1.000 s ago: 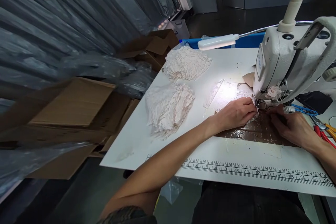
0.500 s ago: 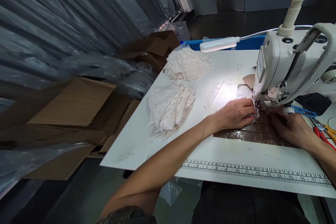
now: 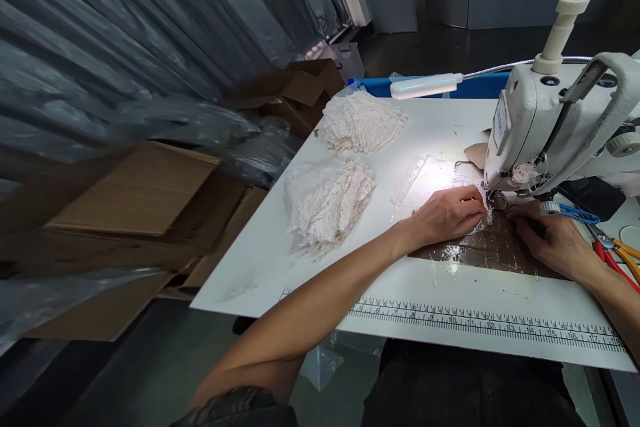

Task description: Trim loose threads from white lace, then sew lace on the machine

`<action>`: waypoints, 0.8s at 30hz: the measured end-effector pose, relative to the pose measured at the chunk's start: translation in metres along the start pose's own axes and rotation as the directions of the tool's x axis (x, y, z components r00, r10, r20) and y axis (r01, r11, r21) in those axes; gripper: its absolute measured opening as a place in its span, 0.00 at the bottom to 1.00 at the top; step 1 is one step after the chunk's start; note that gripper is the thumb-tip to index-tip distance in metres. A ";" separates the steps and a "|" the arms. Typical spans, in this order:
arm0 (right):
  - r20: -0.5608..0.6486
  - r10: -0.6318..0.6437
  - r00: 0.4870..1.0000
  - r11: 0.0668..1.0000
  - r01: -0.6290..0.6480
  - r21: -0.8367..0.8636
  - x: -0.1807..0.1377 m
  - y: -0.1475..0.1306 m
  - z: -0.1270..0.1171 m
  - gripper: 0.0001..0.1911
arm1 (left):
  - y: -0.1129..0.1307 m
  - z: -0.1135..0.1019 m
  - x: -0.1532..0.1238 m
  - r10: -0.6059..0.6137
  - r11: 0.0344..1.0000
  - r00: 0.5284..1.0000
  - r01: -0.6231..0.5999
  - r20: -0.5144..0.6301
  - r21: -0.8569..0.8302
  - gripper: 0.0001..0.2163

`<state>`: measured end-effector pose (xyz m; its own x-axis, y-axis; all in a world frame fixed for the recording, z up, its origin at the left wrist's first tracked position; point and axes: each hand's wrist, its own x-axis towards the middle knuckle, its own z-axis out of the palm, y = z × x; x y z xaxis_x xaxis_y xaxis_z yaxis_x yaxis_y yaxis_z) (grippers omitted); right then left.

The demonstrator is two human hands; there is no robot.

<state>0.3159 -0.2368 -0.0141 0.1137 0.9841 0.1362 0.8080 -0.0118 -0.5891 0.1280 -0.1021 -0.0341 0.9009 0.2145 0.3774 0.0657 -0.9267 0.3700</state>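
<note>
A white sewing machine (image 3: 520,120) stands at the right of the table. Close to the left of its needle, my left hand (image 3: 453,213) has its fingers closed on a piece of white lace fabric (image 3: 420,177), part of which spreads flat under a bright light. Just right of the presser foot is my right hand (image 3: 547,233), its fingers bent and pressed together near the needle plate; what they hold, if anything, is hidden. Beneath both hands lies a brown taped sheet (image 3: 480,257).
Two stacks of white lace pieces, a far one (image 3: 363,121) and a nearer one (image 3: 327,203), lie on the white table (image 3: 240,280). Red-handled and yellow-handled tools (image 3: 613,247) rest at right. A lamp (image 3: 425,87) hangs over the table. Cardboard boxes (image 3: 135,187) stand at left.
The whole view has shifted slightly. Both hands stay beside the needle in nearly the same pose, and the lace has barely moved.
</note>
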 end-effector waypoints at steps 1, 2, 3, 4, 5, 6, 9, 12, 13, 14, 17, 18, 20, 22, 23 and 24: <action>-0.003 -0.005 1.000 1.000 0.005 0.003 0.000 0.001 0.001 0.14 | -0.001 0.002 0.000 0.017 1.000 1.000 -0.017 -0.015 0.010 0.14; -0.005 -0.011 1.000 1.000 0.011 0.005 0.000 0.001 0.001 0.13 | -0.001 0.004 -0.001 0.035 0.999 0.999 -0.034 -0.031 0.024 0.14; -0.009 -0.020 1.000 1.000 0.020 0.004 0.000 0.002 0.001 0.13 | -0.002 0.005 -0.001 0.049 0.998 0.998 -0.048 -0.047 0.041 0.14; -0.010 -0.032 0.999 0.999 0.032 0.002 -0.001 0.004 0.002 0.13 | -0.003 0.007 0.000 0.062 0.996 0.996 -0.058 -0.062 0.061 0.14; -0.013 -0.049 0.999 0.999 0.049 0.001 -0.001 0.005 0.002 0.13 | -0.003 0.009 0.000 0.073 0.994 0.995 -0.067 -0.072 0.086 0.14; -0.017 -0.069 0.997 0.998 0.069 -0.002 -0.001 0.006 0.002 0.13 | -0.004 0.010 0.000 0.084 0.990 0.994 -0.075 -0.074 0.116 0.14; -0.025 -0.148 0.989 0.989 0.147 -0.031 -0.002 0.011 0.004 0.12 | -0.005 0.011 0.000 0.115 0.971 0.992 -0.102 -0.047 0.214 0.15; 0.001 -0.245 0.969 0.964 0.244 -0.106 -0.003 0.016 0.008 0.15 | -0.005 0.008 0.000 0.150 0.952 0.988 -0.139 -0.020 0.274 0.14; 0.016 -0.271 0.963 0.951 0.270 -0.150 -0.003 0.018 0.010 0.16 | -0.004 0.007 0.000 0.166 0.947 0.986 -0.154 -0.016 0.283 0.14; 0.030 -0.288 0.957 0.936 0.288 -0.201 -0.004 0.019 0.012 0.17 | -0.004 0.006 0.000 0.182 0.942 0.983 -0.171 -0.011 0.290 0.14; 0.063 -0.304 0.951 0.886 0.306 -0.347 -0.004 0.022 0.018 0.19 | -0.003 0.002 -0.001 0.225 0.926 0.974 -0.219 0.018 0.307 0.13; 0.071 -0.307 0.949 0.874 0.310 -0.373 -0.004 0.023 0.019 0.20 | -0.002 0.001 -0.001 0.235 0.921 0.971 -0.233 0.032 0.313 0.13; 0.078 -0.315 0.946 0.864 0.320 -0.389 -0.004 0.022 0.020 0.20 | -0.001 -0.001 -0.001 0.253 0.911 0.965 -0.261 0.066 0.319 0.12; 0.071 -0.322 0.944 0.870 0.325 -0.371 -0.004 0.020 0.020 0.21 | -0.001 -0.001 -0.001 0.267 0.907 0.960 -0.280 0.084 0.315 0.12; 0.064 -0.320 0.945 0.882 0.322 -0.344 -0.004 0.019 0.018 0.21 | -0.001 0.000 -0.002 0.274 0.908 0.958 -0.287 0.084 0.306 0.12; 0.058 -0.311 0.949 0.901 0.314 -0.300 -0.004 0.018 0.017 0.21 | -0.001 0.000 -0.002 0.280 0.912 0.957 -0.289 0.076 0.292 0.12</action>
<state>0.3208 -0.2376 -0.0388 -0.1772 0.9474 0.2664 0.9369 0.2453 -0.2491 0.1263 -0.1012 -0.0353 0.9132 -0.0771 0.4003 -0.0757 -0.9969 -0.0194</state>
